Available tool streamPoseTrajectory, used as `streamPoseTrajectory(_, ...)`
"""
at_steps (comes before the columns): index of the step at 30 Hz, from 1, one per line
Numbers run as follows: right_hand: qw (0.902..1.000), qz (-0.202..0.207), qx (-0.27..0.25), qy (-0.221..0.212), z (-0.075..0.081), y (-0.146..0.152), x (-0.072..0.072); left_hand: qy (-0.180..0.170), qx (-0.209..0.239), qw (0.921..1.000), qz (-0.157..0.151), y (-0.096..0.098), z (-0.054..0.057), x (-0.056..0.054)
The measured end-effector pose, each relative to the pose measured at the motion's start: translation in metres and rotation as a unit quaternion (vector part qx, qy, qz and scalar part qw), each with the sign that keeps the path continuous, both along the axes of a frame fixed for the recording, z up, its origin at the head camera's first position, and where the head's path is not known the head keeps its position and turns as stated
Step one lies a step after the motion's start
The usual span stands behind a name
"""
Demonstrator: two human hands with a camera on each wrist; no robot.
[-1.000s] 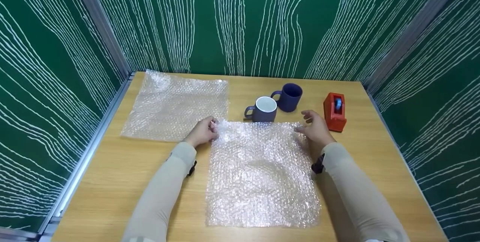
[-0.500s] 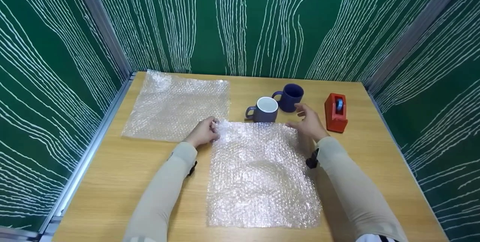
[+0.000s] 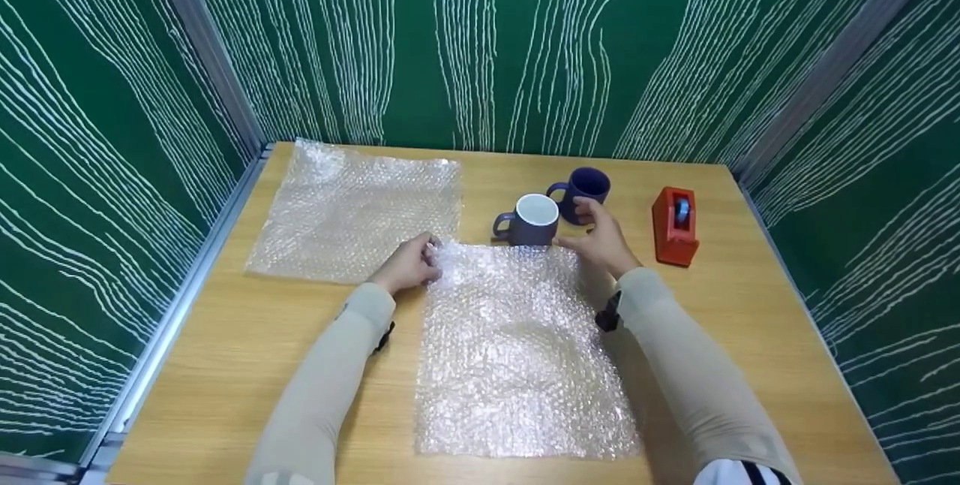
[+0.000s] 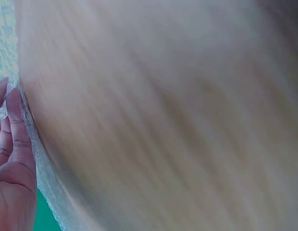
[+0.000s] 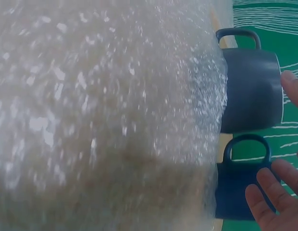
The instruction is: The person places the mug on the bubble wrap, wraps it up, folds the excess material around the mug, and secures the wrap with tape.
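A sheet of bubble wrap [image 3: 525, 365] lies flat on the table in front of the person. My left hand [image 3: 405, 267] pinches its far left corner; the left wrist view shows the fingers [image 4: 17, 130] at the sheet's edge. Just behind the far edge stands a grey mug [image 3: 531, 231] with a white inside, its handle to the left. My right hand [image 3: 606, 243] is beside this mug's right side, thumb and fingers spread, holding nothing. A dark blue mug [image 3: 589, 186] stands upright behind, partly covered by the right fingers. Both mugs show in the right wrist view.
Another bubble wrap sheet [image 3: 360, 215] lies at the back left of the wooden table [image 3: 225, 372]. A red tape dispenser [image 3: 674, 230] stands at the right. Green panels [image 3: 517, 49] with white lines enclose the table's back and sides.
My right hand has left the sheet's far right corner and moved left to the grey mug. My left hand stays at its corner; the sheet and mugs have not moved.
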State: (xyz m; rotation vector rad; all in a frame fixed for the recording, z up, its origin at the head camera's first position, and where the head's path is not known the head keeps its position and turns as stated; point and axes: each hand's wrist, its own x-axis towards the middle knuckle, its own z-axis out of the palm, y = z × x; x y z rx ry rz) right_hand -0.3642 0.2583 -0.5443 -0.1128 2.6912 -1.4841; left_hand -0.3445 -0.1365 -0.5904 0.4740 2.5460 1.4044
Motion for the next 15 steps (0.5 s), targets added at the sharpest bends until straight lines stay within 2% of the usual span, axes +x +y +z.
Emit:
streamPoseTrajectory(8, 0.9994, 0.003, -0.024, 0.025, -0.009, -0.017, -0.008, -0.013, -0.013, 0.9998, 0.000, 0.000, 0.004, 0.001)
streamPoseTrajectory(15, 0.9985, 0.010, -0.038, 0.037, -0.015, -0.028, -0.013, -0.004, -0.029, 0.9996, -0.001, 0.000, 0.005, 0.001)
